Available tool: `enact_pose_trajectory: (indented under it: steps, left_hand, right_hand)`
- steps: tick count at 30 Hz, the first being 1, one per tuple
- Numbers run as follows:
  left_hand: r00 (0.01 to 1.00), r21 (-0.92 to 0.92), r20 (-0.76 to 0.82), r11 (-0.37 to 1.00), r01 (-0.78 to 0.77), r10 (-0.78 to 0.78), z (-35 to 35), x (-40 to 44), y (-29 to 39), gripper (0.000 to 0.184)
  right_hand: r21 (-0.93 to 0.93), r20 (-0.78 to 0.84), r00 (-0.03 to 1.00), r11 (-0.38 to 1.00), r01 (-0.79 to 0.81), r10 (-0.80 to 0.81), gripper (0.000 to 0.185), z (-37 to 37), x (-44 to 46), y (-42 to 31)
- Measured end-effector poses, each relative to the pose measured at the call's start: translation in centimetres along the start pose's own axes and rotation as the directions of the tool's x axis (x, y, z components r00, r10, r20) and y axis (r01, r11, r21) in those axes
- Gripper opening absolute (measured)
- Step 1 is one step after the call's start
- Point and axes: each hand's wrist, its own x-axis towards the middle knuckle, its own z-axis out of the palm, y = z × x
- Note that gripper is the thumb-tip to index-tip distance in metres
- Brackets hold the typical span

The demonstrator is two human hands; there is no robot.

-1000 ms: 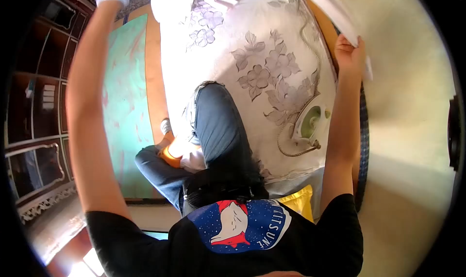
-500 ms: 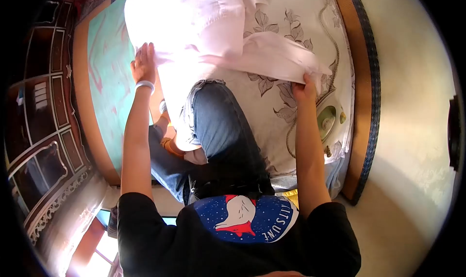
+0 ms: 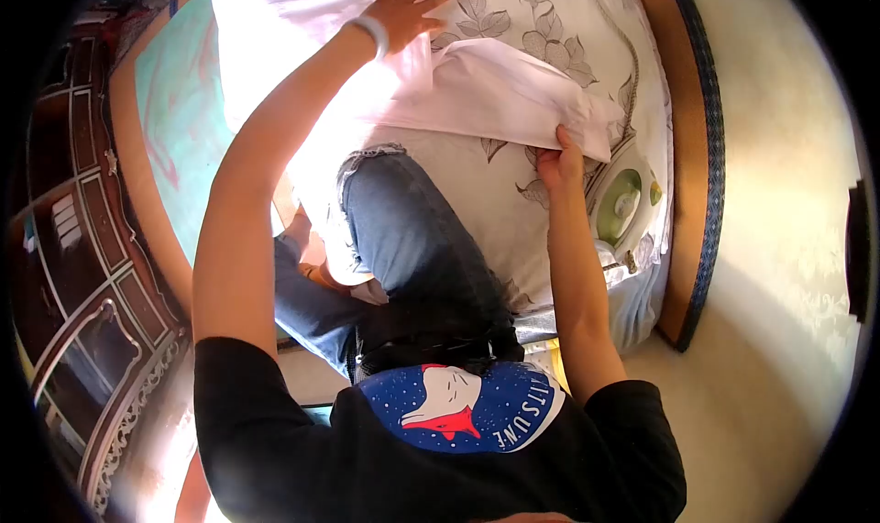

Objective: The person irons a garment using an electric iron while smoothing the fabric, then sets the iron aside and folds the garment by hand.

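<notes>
A white shirt (image 3: 284, 55) is spread over a cloth with a leaf print, its body at the far left and one sleeve (image 3: 513, 88) stretched out to the right. My right hand (image 3: 561, 161) pinches the lower edge of that sleeve near its cuff end. Above the part where sleeve and body meet, my left hand (image 3: 403, 17) has its fingers spread and holds nothing; whether it touches the fabric I cannot tell. A green and white clothes iron (image 3: 621, 207) rests just right of my right hand.
The iron's braided cord (image 3: 626, 42) runs up along the right side of the printed cloth (image 3: 477, 193). A wooden board edge (image 3: 687, 156) borders the right. To the left are a green patterned surface (image 3: 174, 110) and a dark wooden cabinet (image 3: 69, 220).
My left hand has left the shirt's left edge and moved up and right across it, fingers now spread. My right hand still grips the sleeve, shifted slightly left.
</notes>
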Motion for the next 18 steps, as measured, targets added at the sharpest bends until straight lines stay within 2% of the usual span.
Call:
enact_pose_trajectory:
  steps: [2, 3, 5, 7, 9, 11, 14, 15, 16, 17, 18]
  left_hand:
    - [0.988, 0.019, 0.148, 0.999, -0.044, 0.041, 2.0, 2.8, -1.6, 0.047]
    - [0.962, 0.073, 0.255, 0.99, -0.117, 0.095, 2.0, 3.3, -2.8, 0.048]
    - [0.969, 0.059, 0.212, 0.992, 0.114, -0.124, 3.2, 4.4, -5.0, 0.043]
    - [0.857, 0.14, 0.309, 0.911, 0.388, -0.413, 7.7, 4.6, -11.5, 0.037]
    - [0.786, 0.162, 0.068, 0.785, 0.598, -0.614, 9.9, 2.1, -18.2, 0.032]
    - [0.685, 0.4, 0.098, 0.659, 0.637, -0.722, 1.1, -0.1, -16.2, 0.034]
    - [0.558, 0.298, 0.018, 0.538, 0.789, -0.829, 3.1, -1.7, -16.5, 0.043]
    - [0.571, 0.236, -0.118, 0.536, 0.811, -0.812, 4.1, -2.7, -14.9, 0.052]
    - [0.55, 0.018, -0.184, 0.557, 0.83, -0.814, 3.8, -3.5, -12.8, 0.049]
    - [0.63, -0.013, -0.372, 0.682, 0.731, -0.682, 3.1, -5.2, -10.4, 0.057]
    - [0.664, -0.174, -0.431, 0.779, 0.603, -0.611, 3.6, -6.5, -8.3, 0.059]
  right_hand:
    - [0.037, 0.047, 0.999, 0.999, 0.004, -0.006, 0.029, -0.8, 0.4, 0.2]
    - [0.058, 0.069, 0.998, 0.998, 0.005, -0.009, 0.032, -1.0, 0.6, 0.3]
    - [0.054, 0.025, 0.999, 0.998, 0.024, -0.025, 0.031, -0.9, 0.8, 0.6]
    - [0.045, 0.005, 0.999, 0.998, 0.036, -0.036, 0.031, -0.8, 0.6, 0.8]
    - [0.033, 0.019, 0.999, 0.998, 0.045, -0.046, 0.033, -0.6, 0.3, 0.8]
    - [0.06, 0.034, 0.998, 0.997, 0.047, -0.05, 0.034, -0.8, 0.6, 1.0]
    - [0.048, 0.054, 0.998, 0.998, 0.043, -0.045, 0.035, -0.8, 0.6, 1.0]
    - [0.035, 0.06, 0.997, 0.999, 0.041, -0.043, 0.035, -0.8, 0.6, 0.9]
    - [0.022, 0.067, 0.997, 0.999, 0.037, -0.038, 0.033, -0.8, 0.6, 0.9]
    - [0.011, 0.073, 0.997, 0.999, 0.032, -0.033, 0.031, -1.0, 0.6, 0.8]
    - [0.002, 0.079, 0.996, 1.0, 0.028, -0.028, 0.029, -1.1, 0.6, 0.8]
